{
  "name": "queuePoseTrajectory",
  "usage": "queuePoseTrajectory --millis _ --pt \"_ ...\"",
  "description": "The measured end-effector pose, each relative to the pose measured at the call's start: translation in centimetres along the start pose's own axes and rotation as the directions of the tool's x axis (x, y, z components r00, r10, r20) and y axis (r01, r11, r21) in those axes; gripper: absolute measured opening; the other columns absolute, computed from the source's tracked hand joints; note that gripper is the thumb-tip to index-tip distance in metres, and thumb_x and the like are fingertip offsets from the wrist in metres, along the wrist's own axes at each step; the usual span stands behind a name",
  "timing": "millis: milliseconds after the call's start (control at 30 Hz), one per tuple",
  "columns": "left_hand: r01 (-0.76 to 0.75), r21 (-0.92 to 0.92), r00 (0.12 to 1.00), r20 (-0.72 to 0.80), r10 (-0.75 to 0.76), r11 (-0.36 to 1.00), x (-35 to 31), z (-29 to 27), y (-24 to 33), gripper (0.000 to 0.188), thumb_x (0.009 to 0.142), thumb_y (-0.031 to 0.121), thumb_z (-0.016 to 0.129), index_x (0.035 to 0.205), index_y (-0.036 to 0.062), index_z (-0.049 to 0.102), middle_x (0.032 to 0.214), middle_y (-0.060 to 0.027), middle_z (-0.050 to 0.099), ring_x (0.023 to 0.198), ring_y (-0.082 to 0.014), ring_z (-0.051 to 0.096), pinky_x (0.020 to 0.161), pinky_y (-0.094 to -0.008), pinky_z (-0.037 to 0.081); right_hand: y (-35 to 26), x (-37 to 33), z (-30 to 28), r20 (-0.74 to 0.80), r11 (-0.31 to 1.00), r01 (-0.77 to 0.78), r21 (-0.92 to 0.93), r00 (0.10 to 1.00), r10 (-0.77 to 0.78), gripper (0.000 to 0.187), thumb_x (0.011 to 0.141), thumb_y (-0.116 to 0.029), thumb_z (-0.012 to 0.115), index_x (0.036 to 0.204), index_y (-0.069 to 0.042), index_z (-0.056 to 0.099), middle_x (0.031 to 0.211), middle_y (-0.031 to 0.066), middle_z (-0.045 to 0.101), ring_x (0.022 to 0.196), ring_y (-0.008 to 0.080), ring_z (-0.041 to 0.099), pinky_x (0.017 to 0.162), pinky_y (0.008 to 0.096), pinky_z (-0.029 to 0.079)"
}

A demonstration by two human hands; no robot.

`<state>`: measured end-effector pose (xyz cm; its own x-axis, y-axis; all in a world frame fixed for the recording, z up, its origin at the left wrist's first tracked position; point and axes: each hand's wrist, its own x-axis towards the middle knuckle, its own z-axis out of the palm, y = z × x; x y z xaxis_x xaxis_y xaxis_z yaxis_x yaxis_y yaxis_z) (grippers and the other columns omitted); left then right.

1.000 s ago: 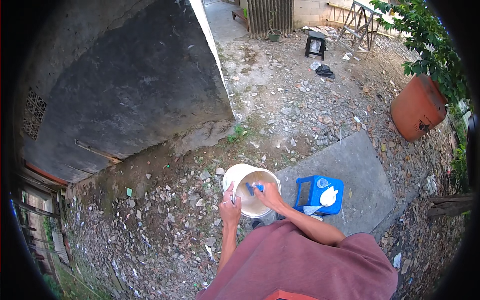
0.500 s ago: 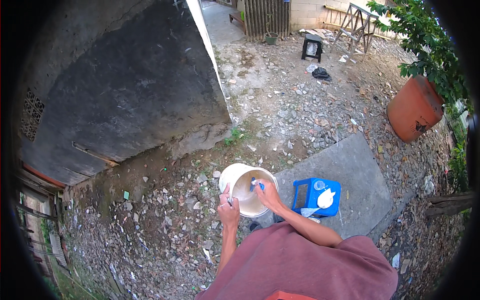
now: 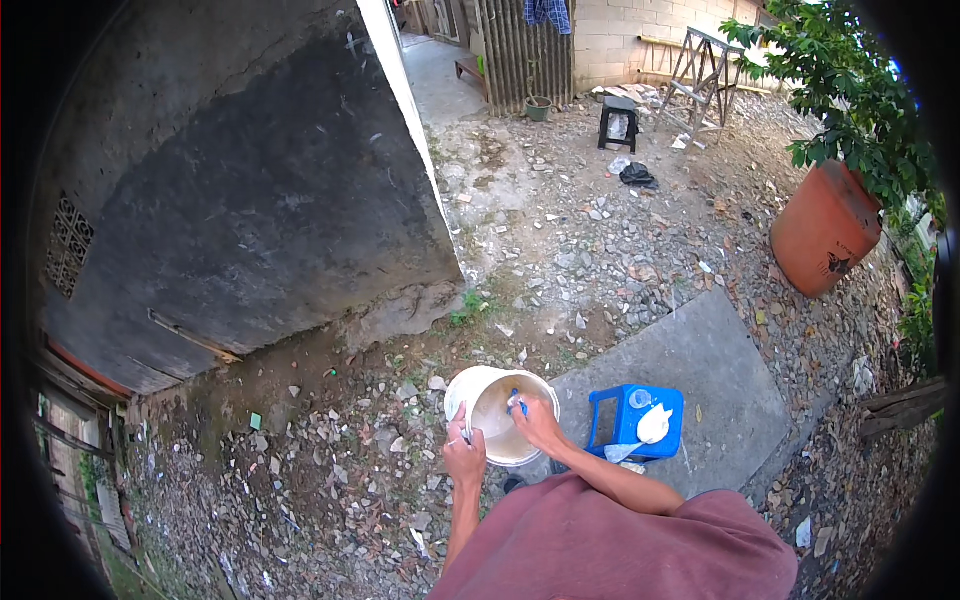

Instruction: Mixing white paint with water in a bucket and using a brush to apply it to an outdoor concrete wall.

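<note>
A white bucket (image 3: 466,388) is tipped so that its mouth faces me, with dull, brownish-beige stains on its inner wall. My left hand (image 3: 464,460) is closed on the near left side of its rim; a thin greyish piece shows by the fingers, too small to name. Inside the mouth, my right hand (image 3: 540,424) grips a small blue object (image 3: 516,404), its kind mostly hidden by the fingers. To the right stands a blue plastic stool (image 3: 674,440). On it are a clear cup (image 3: 639,399) and a white bundle (image 3: 654,424) like a filled plastic bag.
Under the stool lies a concrete slab (image 3: 730,370), with rubble-strewn ground around it. A dark wall (image 3: 270,200) rises at left. Farther off are a black stool (image 3: 618,123), a black plastic bag (image 3: 638,176), a stepladder (image 3: 700,90) and a large orange container (image 3: 822,235) beside leafy branches.
The bucket and both hands sit slightly lower in view, as does most of the scene. My right hand and the blue object have shifted a little within the bucket's mouth.
</note>
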<state>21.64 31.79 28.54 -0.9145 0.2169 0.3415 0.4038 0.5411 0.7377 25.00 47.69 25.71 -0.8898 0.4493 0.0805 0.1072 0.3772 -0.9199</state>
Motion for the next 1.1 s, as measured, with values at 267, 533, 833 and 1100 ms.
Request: queuePoseTrajectory --millis 267,533,833,1100 --pt "-0.001 -0.039 1.000 0.000 0.001 0.999 0.3 0.1 -0.3 0.020 0.080 0.006 0.055 0.094 -0.0012 0.043 0.123 -0.0169 0.059 0.089 -0.0393 0.065 0.071 -0.0439 0.054 0.8 -0.3 0.6 0.215 0.981 -0.194 -0.019 0.957 0.194 0.023 0.083 -0.016 0.055 0.089 0.004 0.064 0.080 0.0263 0.064 0.077 0.0400 0.064 0.069 0.0453 0.049" --pt "-0.017 -0.016 1.000 -0.021 0.016 1.000 0.5 0.3 0.0 0.019 0.079 0.006 0.055 0.092 -0.0009 0.044 0.121 -0.0159 0.061 0.082 -0.0370 0.067 0.064 -0.0414 0.054 0.3 0.8 0.1 0.108 0.993 -0.116 0.023 0.988 0.113 0.024 0.079 -0.016 0.060 0.090 0.005 0.064 0.078 0.0243 0.065 0.080 0.0389 0.065 0.074 0.0429 0.050" --pt "-0.026 -0.016 1.000 0.004 0.026 1.000 0.0 0.6 -0.3 0.020 0.079 0.006 0.055 0.094 -0.0017 0.045 0.121 -0.0175 0.061 0.085 -0.0376 0.066 0.068 -0.0417 0.054 0.5 0.8 0.0 0.237 0.973 -0.127 -0.195 0.956 0.172 0.027 0.080 -0.019 0.062 0.089 0.007 0.064 0.075 0.0290 0.062 0.074 0.0456 0.062 0.068 0.0489 0.050" --pt "-0.044 -0.034 0.999 -0.002 0.044 0.998 0.6 0.3 0.5 0.019 0.079 0.004 0.054 0.095 -0.0012 0.045 0.121 -0.0187 0.060 0.084 -0.0393 0.066 0.067 -0.0428 0.054 0.6 0.4 0.4 0.173 0.961 -0.073 -0.266 0.977 0.122 0.024 0.081 -0.018 0.060 0.088 0.004 0.065 0.073 0.0289 0.062 0.073 0.0453 0.062 0.068 0.0492 0.050"
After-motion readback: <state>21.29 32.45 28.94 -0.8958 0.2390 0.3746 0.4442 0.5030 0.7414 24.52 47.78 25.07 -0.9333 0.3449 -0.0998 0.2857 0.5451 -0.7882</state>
